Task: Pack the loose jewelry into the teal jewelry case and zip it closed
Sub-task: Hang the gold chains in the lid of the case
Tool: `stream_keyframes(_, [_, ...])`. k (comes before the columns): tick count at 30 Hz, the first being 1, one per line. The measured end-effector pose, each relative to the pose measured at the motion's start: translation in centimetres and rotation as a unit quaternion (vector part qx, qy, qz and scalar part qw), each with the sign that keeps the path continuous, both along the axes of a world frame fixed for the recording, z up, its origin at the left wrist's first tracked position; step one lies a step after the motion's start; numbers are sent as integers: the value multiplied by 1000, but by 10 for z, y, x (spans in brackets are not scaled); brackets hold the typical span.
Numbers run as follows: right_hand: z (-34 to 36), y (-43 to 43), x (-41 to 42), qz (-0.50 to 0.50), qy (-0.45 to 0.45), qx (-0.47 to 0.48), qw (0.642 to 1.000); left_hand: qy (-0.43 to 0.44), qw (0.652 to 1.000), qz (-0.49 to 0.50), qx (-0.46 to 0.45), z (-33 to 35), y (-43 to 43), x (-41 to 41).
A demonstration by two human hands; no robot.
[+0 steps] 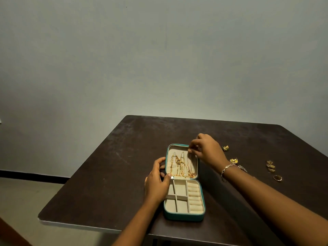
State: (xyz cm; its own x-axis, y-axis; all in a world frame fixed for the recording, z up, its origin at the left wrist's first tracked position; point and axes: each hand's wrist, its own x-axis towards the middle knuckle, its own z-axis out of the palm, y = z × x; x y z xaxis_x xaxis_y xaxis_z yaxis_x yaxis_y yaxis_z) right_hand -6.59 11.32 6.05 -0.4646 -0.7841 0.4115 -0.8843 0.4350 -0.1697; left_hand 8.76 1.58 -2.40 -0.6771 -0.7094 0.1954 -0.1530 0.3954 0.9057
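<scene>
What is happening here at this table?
A person is packing jewelry into an open teal case on the table. The left hand holds the case's left edge, while the right hand pinches a gold chain at the top of the lid. Earrings and rings lie loose on the right; the lower compartments hold nothing.

Both forearms are bare from the left hand (157,181) and the right hand (207,150) down to the lower edge of the view, and the right wrist wears a thin silvery bracelet (225,169) of small oval links, sitting loosely.
</scene>
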Motion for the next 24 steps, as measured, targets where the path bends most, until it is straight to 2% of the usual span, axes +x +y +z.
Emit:
stream_keyframes(6, [-7,4,0,35,157,-17,987,10,1000,4,3,0,1,-1])
stream_keyframes(10, [-9,5,-1,41,183,-2,982,27,1000,3,15,0,3,-1])
stream_keyframes(14, [-12,6,-3,45,158,-15,986,47,999,0,26,1,3,0])
stream_keyframes(19, [-7,5,-2,23,55,-72,996,60,998,-3,27,2,4,1])
stream_keyframes(24, [-2,1,-5,14,-9,-63,998,73,997,-6,30,3,4,2])
